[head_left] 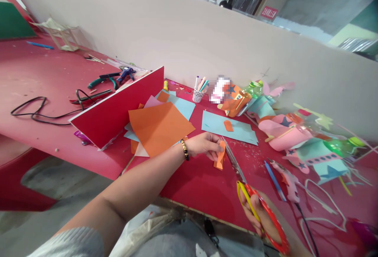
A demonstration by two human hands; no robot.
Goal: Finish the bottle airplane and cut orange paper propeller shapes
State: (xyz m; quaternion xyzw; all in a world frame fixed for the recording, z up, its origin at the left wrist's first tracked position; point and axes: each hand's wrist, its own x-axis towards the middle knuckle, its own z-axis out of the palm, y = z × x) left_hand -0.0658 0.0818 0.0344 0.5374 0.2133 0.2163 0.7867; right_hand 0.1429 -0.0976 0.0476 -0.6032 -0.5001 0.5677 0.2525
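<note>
My left hand (206,145) pinches a small strip of orange paper (220,160) over the red table. In my right hand (258,211) is a pair of scissors (273,225) with one red and one yellow handle. Their long blades point up and left, with the tips right beside the orange strip; whether they touch it I cannot tell. Just beyond the hands, a small orange paper piece (228,126) with a rounded end lies on a light blue sheet (248,134). To the left of my left hand rests a large orange sheet (161,125) on other coloured papers.
A red board (126,111) stands upright on the left. At right lie a pink glue gun (288,180) with its cord and a blue pen (274,180). Behind are a pen cup (198,95) and several paper-and-bottle crafts (295,131) along the pale partition (183,32).
</note>
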